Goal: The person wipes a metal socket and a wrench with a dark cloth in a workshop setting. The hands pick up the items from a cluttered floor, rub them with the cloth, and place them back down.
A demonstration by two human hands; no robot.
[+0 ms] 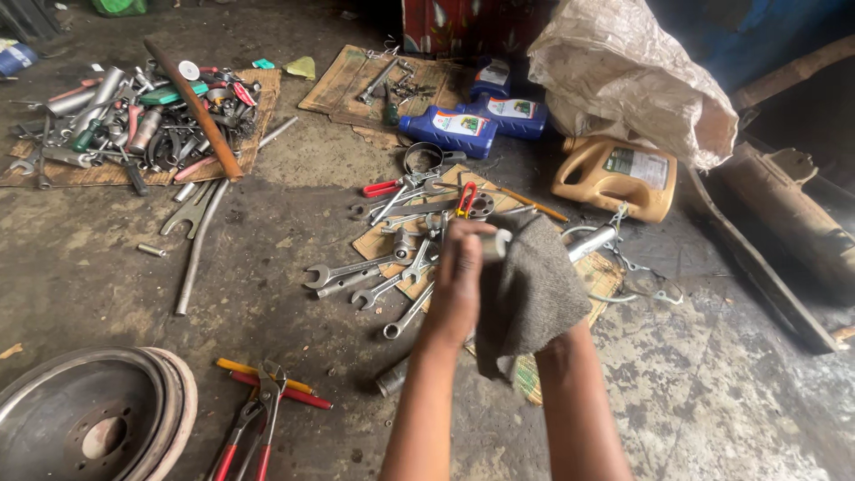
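The left hand (461, 276) closes its fingers on a rigid, probably slick metal rod (590, 242). At 3 o'clock, the right hand's fingers are hidden under a soft grey rag (533, 294) wrapping it; their state cannot be told. Grip the bare ends.

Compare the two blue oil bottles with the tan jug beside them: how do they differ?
The blue oil bottles are smaller and lie on their sides; the tan jug is bigger. The bottles sit left of the crumpled sack; the jug sits just below it. All three are plastic, labelled, and rest on the floor.

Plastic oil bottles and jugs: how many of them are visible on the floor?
3. Two blue bottles lie side by side, one in front, one behind; one tan jug lies beside the sack. More may be hidden.
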